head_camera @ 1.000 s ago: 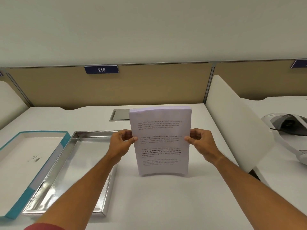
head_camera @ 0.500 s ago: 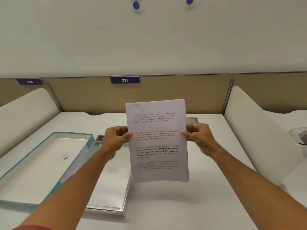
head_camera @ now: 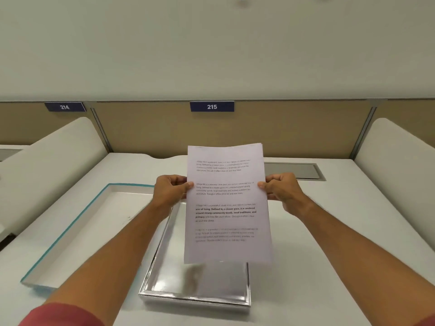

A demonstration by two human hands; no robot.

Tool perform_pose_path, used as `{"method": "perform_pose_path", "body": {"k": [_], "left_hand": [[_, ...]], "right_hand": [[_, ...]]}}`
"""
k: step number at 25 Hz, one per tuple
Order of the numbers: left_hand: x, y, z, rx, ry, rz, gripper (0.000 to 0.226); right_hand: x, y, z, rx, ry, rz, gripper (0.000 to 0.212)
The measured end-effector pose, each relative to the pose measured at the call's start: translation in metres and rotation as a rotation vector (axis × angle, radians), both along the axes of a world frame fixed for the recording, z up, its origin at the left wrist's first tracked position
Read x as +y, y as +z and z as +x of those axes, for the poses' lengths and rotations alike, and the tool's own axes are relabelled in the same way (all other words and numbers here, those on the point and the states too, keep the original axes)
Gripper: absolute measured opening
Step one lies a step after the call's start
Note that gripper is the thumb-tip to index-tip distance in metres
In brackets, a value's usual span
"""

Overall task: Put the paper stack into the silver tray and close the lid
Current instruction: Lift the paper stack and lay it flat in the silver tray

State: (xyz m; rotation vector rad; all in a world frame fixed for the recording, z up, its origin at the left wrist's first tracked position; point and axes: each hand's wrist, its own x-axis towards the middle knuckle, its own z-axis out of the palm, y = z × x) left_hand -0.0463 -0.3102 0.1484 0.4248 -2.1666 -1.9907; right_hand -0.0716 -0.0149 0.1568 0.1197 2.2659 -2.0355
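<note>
paper stack (head_camera: 227, 203) held upright in the air above the silver tray (head_camera: 195, 288), its lower edge hanging over the tray's open interior and clear of it. risks, as judged from this pose: the stack is gripped only at its two long edges near mid-height, so the unsupported lower half may bow or fan, and loose sheets could slide out if the pinch slackens; lowered while upright, the bottom edge may catch the tray's rim or land askew, leaving corners riding on the wall and blocking the lid. the lid (head_camera: 77, 234), teal-edged, lies inverted on the surface (head_camera: 329, 267) just beside the tray's left side, untouched. left hand (head_camera: 173, 191) is closed on the stack's left edge, thumb on the printed face, fingers hidden behind. right hand (head_camera: 281, 188) is clamped likewise on the right edge. both hands touch nothing else.
</note>
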Motion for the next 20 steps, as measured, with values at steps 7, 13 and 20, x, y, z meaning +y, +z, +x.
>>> {"method": "perform_pose_path", "body": {"k": [7,13,20], "left_hand": [[-0.058,-0.046,-0.015,-0.197,-0.044,-0.071,0.023],[-0.061,-0.08,-0.02,-0.311,-0.007,-0.149,0.018],[-0.057,-0.112,-0.028,-0.398,-0.017,-0.364,0.017]], "right_hand": [[-0.069,-0.037,0.01,-0.214,-0.208,0.105,0.057],[-0.096,-0.062,0.009,-0.313,-0.299,0.198,0.015],[-0.117,-0.088,0.002,-0.362,-0.277,0.444,0.012]]}}
